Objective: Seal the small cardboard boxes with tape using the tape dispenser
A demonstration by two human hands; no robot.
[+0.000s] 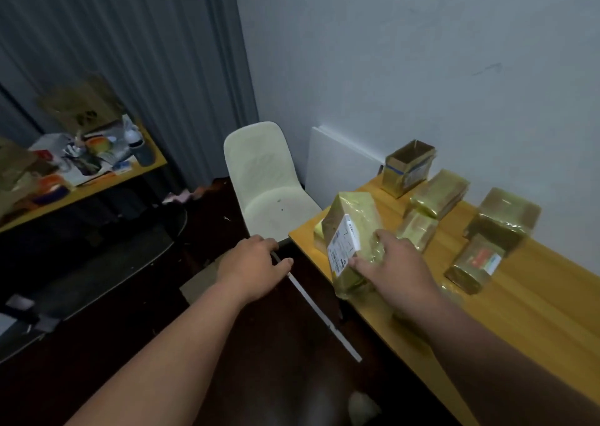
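My right hand [396, 266] grips a small cardboard box [349, 230] wrapped in glossy tape, with a white label on its side. The box stands tilted at the near left corner of the orange table [535, 312]. Several more taped boxes lie behind it, among them one [417, 229] just beyond my fingers and one [474, 263] to the right. A box with its top flaps open [407, 169] stands at the back by the wall. My left hand [256, 260] hovers off the table beside the chair's front edge, fingers loosely curled, holding nothing.
A cream plastic chair [269, 182] stands left of the table against the wall corner. A white board [337, 162] leans on the wall behind the table. A cluttered second table [81, 165] sits far left by a grey curtain. Dark floor lies between.
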